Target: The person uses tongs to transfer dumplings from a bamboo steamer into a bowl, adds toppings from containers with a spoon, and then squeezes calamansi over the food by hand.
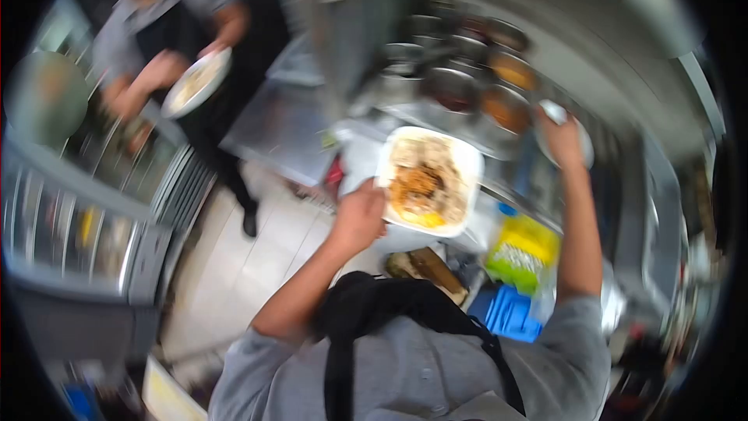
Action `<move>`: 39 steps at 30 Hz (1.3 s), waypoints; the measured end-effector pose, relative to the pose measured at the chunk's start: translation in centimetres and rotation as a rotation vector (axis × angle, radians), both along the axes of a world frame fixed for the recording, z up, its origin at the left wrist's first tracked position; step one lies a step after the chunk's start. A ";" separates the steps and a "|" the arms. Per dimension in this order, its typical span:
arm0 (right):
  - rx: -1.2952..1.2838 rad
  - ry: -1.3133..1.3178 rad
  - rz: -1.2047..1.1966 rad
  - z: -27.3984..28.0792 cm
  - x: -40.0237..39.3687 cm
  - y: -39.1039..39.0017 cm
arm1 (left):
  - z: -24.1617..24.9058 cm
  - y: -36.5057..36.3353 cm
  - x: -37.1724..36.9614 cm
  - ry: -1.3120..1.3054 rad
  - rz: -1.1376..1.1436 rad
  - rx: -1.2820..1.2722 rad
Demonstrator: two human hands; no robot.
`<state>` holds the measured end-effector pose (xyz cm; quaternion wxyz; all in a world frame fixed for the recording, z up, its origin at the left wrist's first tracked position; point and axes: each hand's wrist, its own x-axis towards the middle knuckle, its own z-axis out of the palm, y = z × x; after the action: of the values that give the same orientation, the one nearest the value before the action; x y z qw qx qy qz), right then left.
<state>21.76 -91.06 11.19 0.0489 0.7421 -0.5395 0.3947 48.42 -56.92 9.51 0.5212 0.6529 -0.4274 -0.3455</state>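
Observation:
A squarish white bowl (472, 196) sits in front of my chest, held at its left rim by my left hand (362, 213). It contains pale food with an orange-brown sauce in the middle and a yellow patch near the lower edge. Farther right, my right hand (562, 139) reaches out over the counter, its fingers closed at a small white piece (554, 112). Motion blur hides what that piece belongs to; I cannot tell its kind. A round, pale, shiny shape (585, 147) shows partly behind this hand.
Several metal pots with red and orange contents, one orange (505, 109), stand beyond the bowl. A yellow-green packet (523, 253) and a blue container (510, 313) lie below right. Another person (167, 39) at upper left holds a white dish (199, 84). A glass-fronted cabinet (74, 226) stands left.

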 end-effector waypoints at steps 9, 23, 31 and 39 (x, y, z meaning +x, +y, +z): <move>-0.036 -0.235 0.552 4.1 5.8 14.2 | -3.3 21.0 7.4 0.074 0.462 0.233; 0.468 0.517 1.543 -6.3 34.7 48.7 | -11.9 63.3 7.8 0.030 2.007 0.268; 0.415 0.701 1.869 -8.9 45.1 61.3 | -16.7 77.0 9.9 0.344 2.519 -0.078; 0.479 1.037 1.886 -15.2 55.7 65.1 | -16.4 78.0 10.0 0.541 2.550 -0.414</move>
<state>77.48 -25.99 -4.00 -0.1966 0.9219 0.2668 -0.2006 58.43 21.06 -6.91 0.6368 0.4143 0.5559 0.3373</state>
